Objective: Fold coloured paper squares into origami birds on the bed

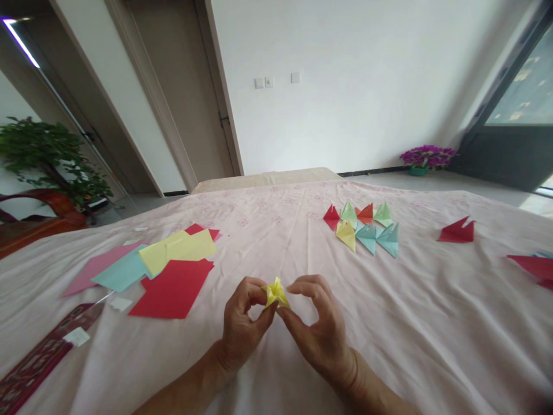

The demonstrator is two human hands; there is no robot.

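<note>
A small piece of folded yellow paper [276, 293] with pointed corners is held low over the cloth, its top spread into a hollow. My left hand [245, 314] pinches its left side between thumb and bent fingers. On the other side my right hand [319, 325] has its thumb against the lower edge, with the curled index fingertip at the right corner. Part of the paper is hidden behind the fingers. Beyond, to the right, stand several folded paper shapes, among them a yellow one [346, 235], a blue one [388, 238] and a red one [331, 217].
Loose sheets lie on the left: red [173, 291], yellow [178, 251], blue [122, 270] and pink [98, 267]. A dark red patterned strip [41, 351] lies at the left front. Another red folded piece [458, 230] sits far right. A pink cloth [268, 230] covers the surface.
</note>
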